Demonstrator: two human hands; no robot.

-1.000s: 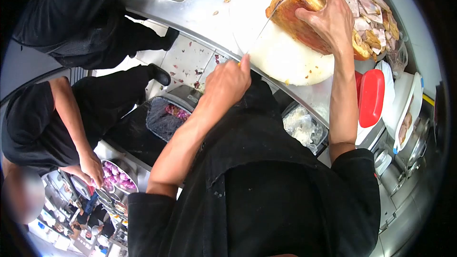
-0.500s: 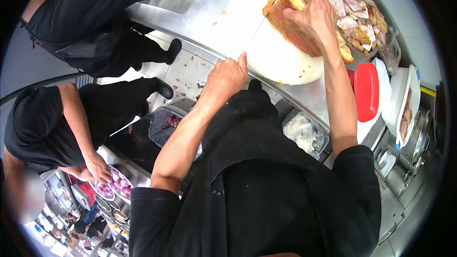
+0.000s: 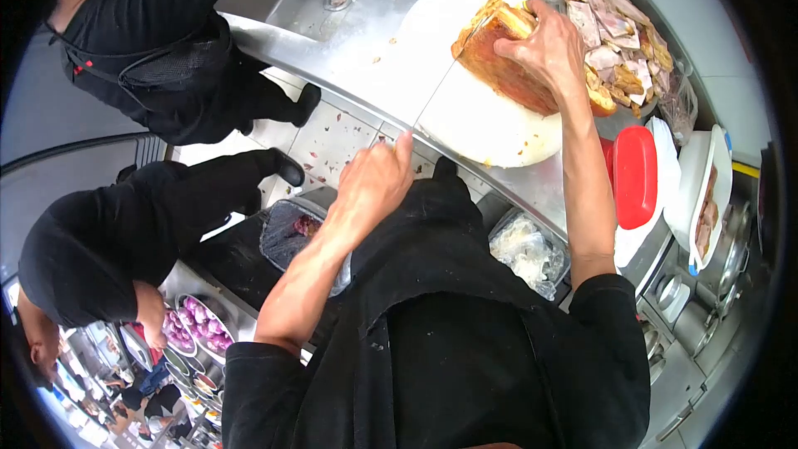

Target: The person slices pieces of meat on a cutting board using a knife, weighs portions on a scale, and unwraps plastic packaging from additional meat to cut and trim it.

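Note:
A browned block of roast meat (image 3: pixel 505 62) lies on a round white cutting board (image 3: pixel 499 137). My right hand (image 3: pixel 553 46) rests over its far right side, thumb and fingers gripping it. My left hand (image 3: pixel 376 183) is closed in front of the counter edge, holding a long thin knife (image 3: pixel 438 87). The handle is hidden in my fist. The blade is hard to make out against the white board; it runs up to the left end of the meat, where a crusted edge piece shows. Just right of my right hand, cut meat pieces (image 3: pixel 619 33) are heaped.
A red plastic lid (image 3: pixel 637 176) and a white container with meat (image 3: pixel 702 199) stand at right. Below the counter are a bag of white stuff (image 3: pixel 528 254) and a dark bin (image 3: pixel 287 229). Two people in black stand at left, one beside bowls of purple onions (image 3: pixel 204 324).
My left hand has drawn back toward my body with the knife. My right hand stays on the meat. The person by the onions has shifted, and the view has moved slightly.

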